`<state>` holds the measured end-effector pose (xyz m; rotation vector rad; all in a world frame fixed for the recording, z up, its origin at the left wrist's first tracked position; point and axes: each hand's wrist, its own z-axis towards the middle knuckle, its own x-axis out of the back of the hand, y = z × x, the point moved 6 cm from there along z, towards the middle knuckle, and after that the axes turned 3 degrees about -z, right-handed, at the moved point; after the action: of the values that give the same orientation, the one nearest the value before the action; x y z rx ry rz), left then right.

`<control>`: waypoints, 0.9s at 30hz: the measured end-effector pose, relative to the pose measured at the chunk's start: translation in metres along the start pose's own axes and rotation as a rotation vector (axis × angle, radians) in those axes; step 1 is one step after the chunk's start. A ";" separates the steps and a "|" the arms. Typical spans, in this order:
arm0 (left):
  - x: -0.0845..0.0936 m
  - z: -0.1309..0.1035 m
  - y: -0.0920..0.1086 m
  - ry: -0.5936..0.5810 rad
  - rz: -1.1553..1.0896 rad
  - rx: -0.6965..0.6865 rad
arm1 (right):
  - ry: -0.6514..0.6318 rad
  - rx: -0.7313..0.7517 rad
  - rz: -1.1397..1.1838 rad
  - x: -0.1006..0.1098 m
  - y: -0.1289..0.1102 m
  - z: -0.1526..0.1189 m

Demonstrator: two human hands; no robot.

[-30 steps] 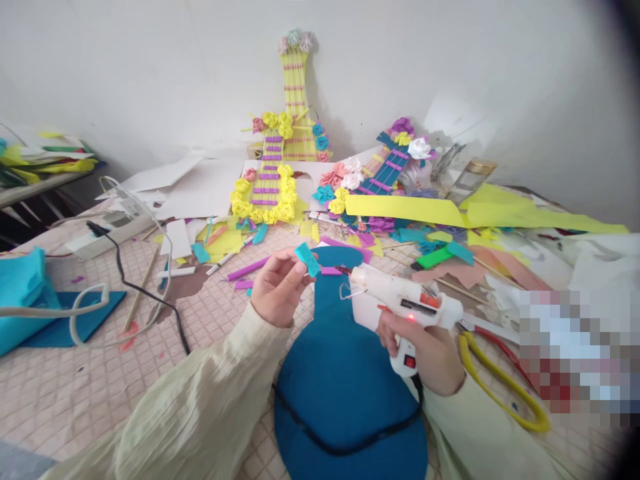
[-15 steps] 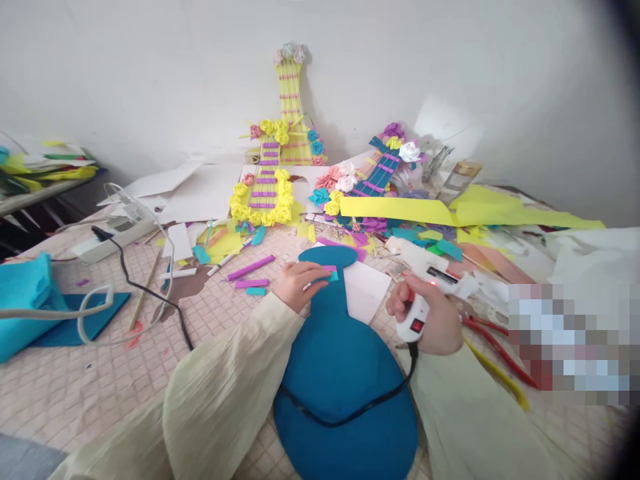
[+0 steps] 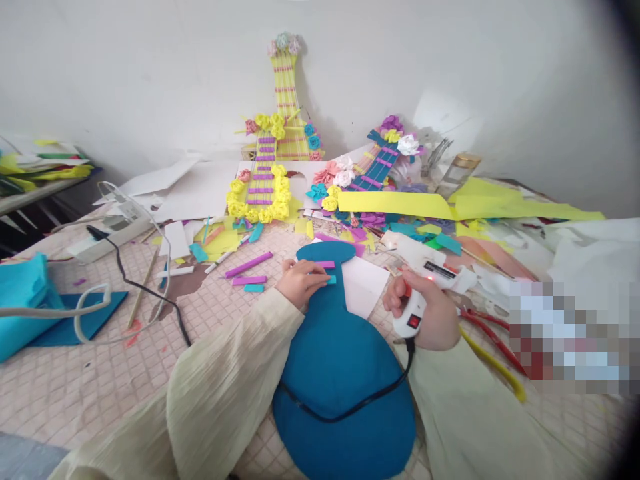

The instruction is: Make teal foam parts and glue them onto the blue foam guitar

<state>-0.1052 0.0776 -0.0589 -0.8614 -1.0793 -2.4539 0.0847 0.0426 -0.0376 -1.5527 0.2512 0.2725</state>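
Observation:
A blue guitar-shaped cutout (image 3: 345,373) lies on the table below my hands. On its neck, my left hand (image 3: 301,283) pinches a small turquoise strip (image 3: 331,280), just below a purple strip (image 3: 326,265) that lies across the neck. To the right, my right hand (image 3: 433,310) is wrapped round a white glue gun (image 3: 411,317) with a red switch; its black cord loops over the cutout. Purple strips (image 3: 249,265) and a turquoise piece (image 3: 254,288) rest left of my left hand. White card (image 3: 364,287) sits beside the neck.
Decorated paper guitars (image 3: 264,173) stand against the wall. A long yellow strip (image 3: 395,205) crosses paper scraps at the back right. A power strip (image 3: 100,240) with cords is at the left. Red-handled scissors (image 3: 500,337) lie right of my right hand.
My left hand has moved slightly down and lowered the turquoise strip against the neck. The purple strip on the neck now shows more. My right hand still holds the glue gun.

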 end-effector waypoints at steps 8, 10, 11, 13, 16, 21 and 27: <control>-0.003 -0.003 0.001 -0.001 0.039 -0.036 | -0.012 -0.006 -0.050 -0.001 0.000 -0.001; -0.004 -0.004 0.001 -0.002 0.065 -0.044 | 0.013 -0.014 -0.029 -0.001 0.000 -0.002; -0.004 -0.004 0.002 -0.004 0.078 -0.046 | 0.022 -0.020 -0.018 -0.001 0.000 -0.003; -0.004 -0.004 0.002 -0.010 0.090 -0.041 | 0.034 -0.030 0.002 -0.002 0.000 -0.003; -0.004 -0.004 0.002 -0.014 0.083 -0.028 | 0.033 -0.029 0.007 -0.002 0.000 -0.003; -0.004 -0.004 0.001 -0.015 0.074 -0.031 | -0.009 0.006 -0.042 -0.002 0.000 -0.002; -0.004 -0.005 0.003 0.011 0.094 -0.065 | -0.016 0.002 -0.051 -0.002 0.000 -0.002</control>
<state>-0.1029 0.0721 -0.0628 -0.8963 -0.9381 -2.4248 0.0831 0.0411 -0.0368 -1.5526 0.1990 0.2440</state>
